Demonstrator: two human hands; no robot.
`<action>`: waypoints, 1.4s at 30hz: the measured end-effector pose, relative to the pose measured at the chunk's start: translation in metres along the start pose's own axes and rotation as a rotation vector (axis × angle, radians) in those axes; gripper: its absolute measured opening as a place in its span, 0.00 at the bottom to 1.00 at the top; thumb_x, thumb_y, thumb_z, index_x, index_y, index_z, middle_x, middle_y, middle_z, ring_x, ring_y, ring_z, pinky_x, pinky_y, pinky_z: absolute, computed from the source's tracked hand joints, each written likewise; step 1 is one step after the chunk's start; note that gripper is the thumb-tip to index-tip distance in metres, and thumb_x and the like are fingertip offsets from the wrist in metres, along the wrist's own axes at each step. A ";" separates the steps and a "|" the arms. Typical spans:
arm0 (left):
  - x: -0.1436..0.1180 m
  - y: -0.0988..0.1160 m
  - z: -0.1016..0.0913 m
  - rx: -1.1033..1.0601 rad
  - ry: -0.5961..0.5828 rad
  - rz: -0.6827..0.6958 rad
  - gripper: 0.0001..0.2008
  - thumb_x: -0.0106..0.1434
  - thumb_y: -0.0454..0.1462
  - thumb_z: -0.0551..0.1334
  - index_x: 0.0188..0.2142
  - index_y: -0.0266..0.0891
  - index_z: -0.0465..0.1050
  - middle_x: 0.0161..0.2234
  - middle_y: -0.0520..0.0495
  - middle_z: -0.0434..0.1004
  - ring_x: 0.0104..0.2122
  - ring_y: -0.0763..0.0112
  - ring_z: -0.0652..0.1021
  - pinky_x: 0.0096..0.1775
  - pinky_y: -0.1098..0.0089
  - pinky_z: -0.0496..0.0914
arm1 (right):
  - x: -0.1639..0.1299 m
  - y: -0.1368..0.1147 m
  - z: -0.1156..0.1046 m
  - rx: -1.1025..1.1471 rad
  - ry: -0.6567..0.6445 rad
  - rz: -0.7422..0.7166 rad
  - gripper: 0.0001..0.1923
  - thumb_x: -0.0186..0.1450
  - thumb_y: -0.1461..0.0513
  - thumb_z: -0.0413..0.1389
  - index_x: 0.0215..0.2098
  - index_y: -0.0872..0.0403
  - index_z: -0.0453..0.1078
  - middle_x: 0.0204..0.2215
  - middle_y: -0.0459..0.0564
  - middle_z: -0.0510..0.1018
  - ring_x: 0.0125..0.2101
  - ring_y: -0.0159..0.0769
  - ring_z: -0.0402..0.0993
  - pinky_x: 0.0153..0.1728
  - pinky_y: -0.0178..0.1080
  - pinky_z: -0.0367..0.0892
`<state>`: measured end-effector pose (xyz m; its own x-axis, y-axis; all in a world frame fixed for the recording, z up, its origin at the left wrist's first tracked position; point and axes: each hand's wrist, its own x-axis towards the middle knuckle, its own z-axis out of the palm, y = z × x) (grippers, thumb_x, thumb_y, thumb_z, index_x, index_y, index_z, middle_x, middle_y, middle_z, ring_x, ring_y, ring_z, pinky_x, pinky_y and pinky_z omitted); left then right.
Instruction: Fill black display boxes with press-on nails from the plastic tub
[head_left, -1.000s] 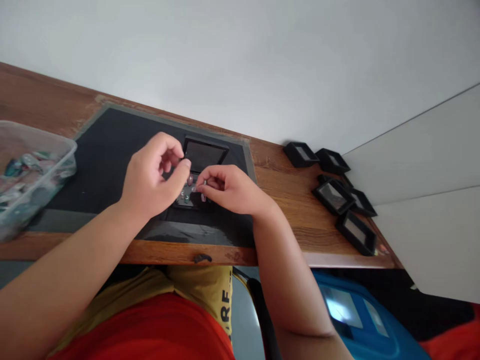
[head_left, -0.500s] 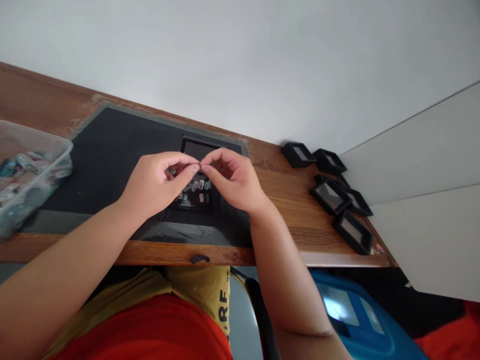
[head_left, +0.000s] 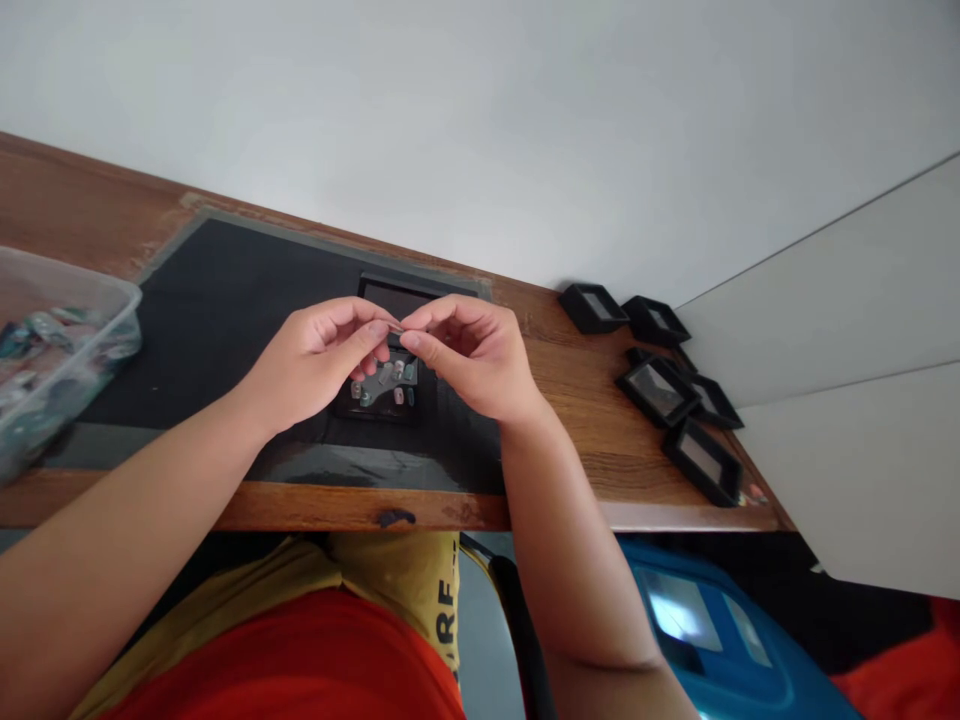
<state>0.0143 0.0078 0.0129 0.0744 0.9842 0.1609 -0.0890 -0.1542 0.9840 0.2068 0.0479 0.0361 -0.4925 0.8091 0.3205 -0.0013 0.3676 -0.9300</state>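
Small clear sheet (head_left: 388, 378) w/ several tiny pieces stuck on it, greenish, grey & pinkish; too small to tell what they are. It hangs tilted just above an open black box (head_left: 379, 400) on the mat, its top corner caught between both hands' fingertips.

Left hand (head_left: 311, 365): thumb & forefinger pressed together, pinching the sheet's upper edge, other fingers curled under. Right hand (head_left: 469, 355): same pinch, thumb & forefinger meeting the left's tips at approx the same spot, wrist bent inward. Both forearms come up from the bottom edge, bare.

Box lid (head_left: 394, 297) lies flat just behind the hands. All sits on a black mat (head_left: 217, 320) w/ grey border, on a wooden table (head_left: 570, 380) against a plain white wall (head_left: 480, 120). Left edge: clear plastic tub (head_left: 52, 350) holding mixed small items. Right side: a cluster of little black boxes (head_left: 664, 385), near the table's far corner. Below the table edge: red & yellow clothing (head_left: 315, 640), a blue thing (head_left: 712, 630) on the floor.
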 end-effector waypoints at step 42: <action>0.005 -0.008 -0.006 0.153 0.339 0.155 0.03 0.57 0.38 0.72 0.33 0.43 0.84 0.29 0.51 0.79 0.29 0.70 0.75 0.32 0.68 0.69 | -0.006 -0.011 0.004 -0.711 -0.413 0.147 0.03 0.62 0.67 0.68 0.31 0.53 0.84 0.25 0.42 0.79 0.26 0.27 0.68 0.32 0.35 0.56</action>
<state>0.0097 0.0146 0.0057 -0.2627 0.9172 0.2994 0.0778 -0.2892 0.9541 0.2064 0.0366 0.0440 -0.7245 0.6891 -0.0161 0.5695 0.5854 -0.5771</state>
